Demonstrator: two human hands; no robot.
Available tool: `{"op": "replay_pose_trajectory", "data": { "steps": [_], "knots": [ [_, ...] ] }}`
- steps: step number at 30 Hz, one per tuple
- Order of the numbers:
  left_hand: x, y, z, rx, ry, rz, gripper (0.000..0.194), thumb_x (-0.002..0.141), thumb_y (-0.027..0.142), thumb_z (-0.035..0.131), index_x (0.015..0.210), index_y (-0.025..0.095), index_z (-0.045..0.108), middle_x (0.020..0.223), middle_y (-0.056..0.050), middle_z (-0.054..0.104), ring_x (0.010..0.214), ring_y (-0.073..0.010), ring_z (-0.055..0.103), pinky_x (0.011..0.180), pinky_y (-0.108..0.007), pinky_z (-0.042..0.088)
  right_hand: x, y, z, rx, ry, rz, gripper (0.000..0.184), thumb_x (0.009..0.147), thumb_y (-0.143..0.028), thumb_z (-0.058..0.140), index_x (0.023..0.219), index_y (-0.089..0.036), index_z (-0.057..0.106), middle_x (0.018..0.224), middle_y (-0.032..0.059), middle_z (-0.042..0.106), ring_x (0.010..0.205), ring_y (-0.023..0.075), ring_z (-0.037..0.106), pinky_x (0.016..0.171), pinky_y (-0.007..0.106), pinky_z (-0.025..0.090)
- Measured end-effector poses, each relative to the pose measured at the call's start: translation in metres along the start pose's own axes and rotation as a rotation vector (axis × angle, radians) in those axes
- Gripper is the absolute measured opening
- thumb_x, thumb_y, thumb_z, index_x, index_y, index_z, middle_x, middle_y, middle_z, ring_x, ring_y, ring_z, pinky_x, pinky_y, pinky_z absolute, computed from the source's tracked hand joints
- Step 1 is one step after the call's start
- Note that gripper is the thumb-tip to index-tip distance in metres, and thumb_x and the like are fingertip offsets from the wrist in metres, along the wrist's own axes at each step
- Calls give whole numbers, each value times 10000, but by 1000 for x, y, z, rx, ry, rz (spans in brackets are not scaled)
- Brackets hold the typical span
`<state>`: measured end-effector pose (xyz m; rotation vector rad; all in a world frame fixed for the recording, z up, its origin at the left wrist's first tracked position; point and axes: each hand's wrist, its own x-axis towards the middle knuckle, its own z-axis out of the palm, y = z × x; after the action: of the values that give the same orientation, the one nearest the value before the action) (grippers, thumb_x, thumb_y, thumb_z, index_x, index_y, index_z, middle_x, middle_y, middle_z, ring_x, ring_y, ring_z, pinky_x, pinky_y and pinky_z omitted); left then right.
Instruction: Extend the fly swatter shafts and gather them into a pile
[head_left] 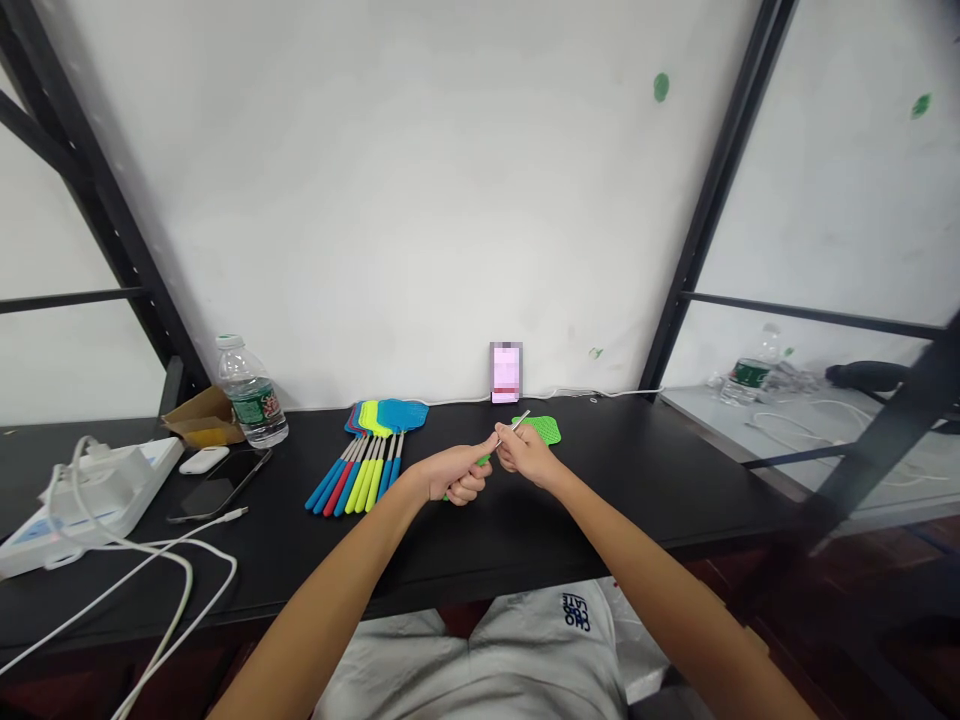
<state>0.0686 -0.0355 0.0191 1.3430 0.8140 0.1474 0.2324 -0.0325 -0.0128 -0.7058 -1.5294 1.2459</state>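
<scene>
My left hand (pixel 463 474) is wrapped round the green handle of a fly swatter, and a bit of the handle (pixel 484 460) shows by the thumb. Close beside it, my right hand (pixel 523 450) pinches the thin metal rod, which slants up past the fingers. A green perforated swatter head (pixel 546 430) shows just behind my right hand; whether it is joined to the rod I cannot tell. Left of my hands, several fly swatters (pixel 367 460) lie side by side, with blue, yellow and red handles and their heads overlapping toward the wall.
A phone (pixel 506 373) leans upright against the wall. At the left are a water bottle (pixel 255 395), a cardboard box (pixel 206 420), a white case (pixel 204 460), a dark phone (pixel 220 486), a power strip (pixel 146 500) and loose white cables (pixel 191 575). Black metal posts (pixel 709 200) flank the black table (pixel 660 475).
</scene>
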Motion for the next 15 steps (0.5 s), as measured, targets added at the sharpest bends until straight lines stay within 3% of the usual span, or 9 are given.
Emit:
{"op": "replay_pose_trajectory", "data": {
  "steps": [3, 6, 8, 10, 12, 15],
  "knots": [
    [-5, -1, -6, 2, -16, -38, 657, 683, 866, 261, 562, 222, 215, 467, 79, 98, 384, -61, 47, 367, -220, 22, 2, -5, -9, 22, 84, 14, 517, 837, -546, 522, 515, -224, 278, 402, -83, 236, 348, 46, 212, 366, 218, 179],
    [-14, -7, -19, 30, -22, -65, 639, 720, 832, 313, 559, 219, 229, 471, 78, 112, 383, -57, 54, 367, -220, 23, 4, -10, -30, 72, 353, -54, 491, 817, -516, 549, 540, -228, 262, 417, -91, 208, 349, 44, 200, 360, 212, 171],
    [-18, -11, -27, 33, 46, 28, 606, 758, 780, 369, 578, 213, 256, 495, 79, 144, 397, -49, 66, 376, -209, 43, 4, -11, -45, 42, 501, -81, 472, 807, -476, 563, 536, -225, 269, 405, -86, 224, 346, 45, 216, 355, 211, 164],
    [-15, -15, -32, -11, 160, 175, 546, 799, 707, 415, 615, 210, 283, 517, 84, 168, 399, -46, 105, 379, -197, 86, 4, -10, -54, -33, 590, -41, 406, 797, -444, 561, 537, -203, 364, 406, -40, 367, 352, 57, 301, 351, 211, 195],
    [-6, -18, -33, -60, 294, 280, 455, 827, 610, 458, 663, 209, 319, 539, 83, 226, 401, -46, 199, 386, -185, 166, 4, -6, -55, -97, 586, 38, 347, 784, -423, 556, 565, -171, 462, 444, 19, 496, 361, 71, 370, 350, 211, 224],
    [11, -23, -30, -37, 428, 406, 288, 812, 440, 527, 745, 201, 380, 602, 62, 378, 472, -61, 395, 452, -190, 321, 5, 0, -50, -163, 468, 151, 306, 758, -397, 572, 583, -153, 509, 426, 30, 522, 342, 75, 392, 338, 200, 213]
  ]
}}
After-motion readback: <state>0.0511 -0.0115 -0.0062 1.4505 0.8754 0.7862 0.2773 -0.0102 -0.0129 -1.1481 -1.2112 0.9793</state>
